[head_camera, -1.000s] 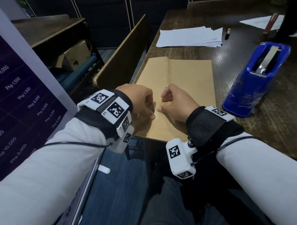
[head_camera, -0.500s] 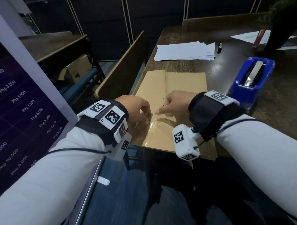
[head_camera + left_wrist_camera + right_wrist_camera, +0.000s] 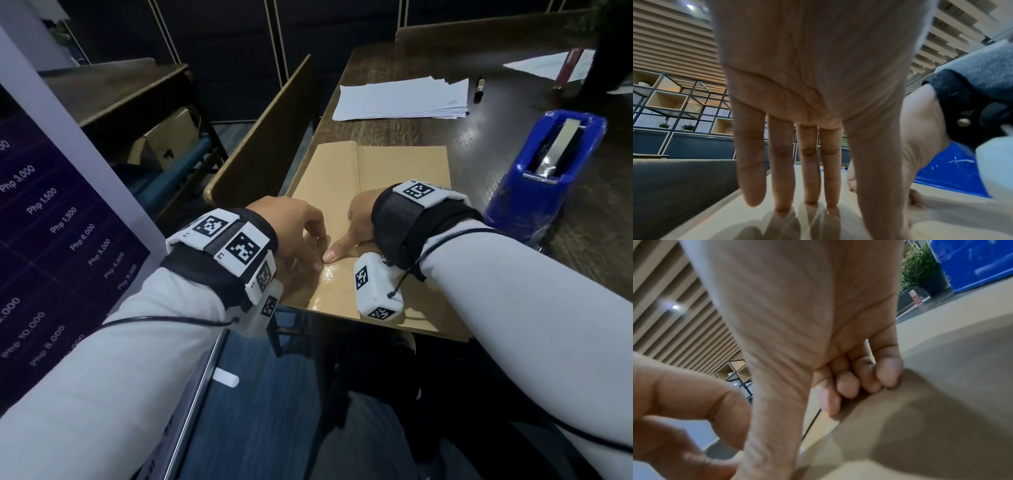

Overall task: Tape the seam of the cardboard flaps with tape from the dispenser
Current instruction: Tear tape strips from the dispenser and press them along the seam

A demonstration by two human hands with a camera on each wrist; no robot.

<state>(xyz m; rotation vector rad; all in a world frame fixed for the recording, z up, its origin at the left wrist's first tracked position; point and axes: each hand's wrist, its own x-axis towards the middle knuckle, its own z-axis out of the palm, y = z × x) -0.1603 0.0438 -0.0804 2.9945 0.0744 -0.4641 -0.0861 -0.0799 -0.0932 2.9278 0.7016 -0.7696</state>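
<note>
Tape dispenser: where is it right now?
In the head view the blue tape dispenser stands on the dark table, right of the cardboard and just beyond the right wrist, untouched by either hand.

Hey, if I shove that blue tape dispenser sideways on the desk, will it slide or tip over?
Probably slide, not tip: the blue tape dispenser looks squat, with a broad base flat on the wooden desk. It likely feels heavy for its size, as such bulky bodies are often weighted. Its glossy plastic may be slippery to grip.
</note>
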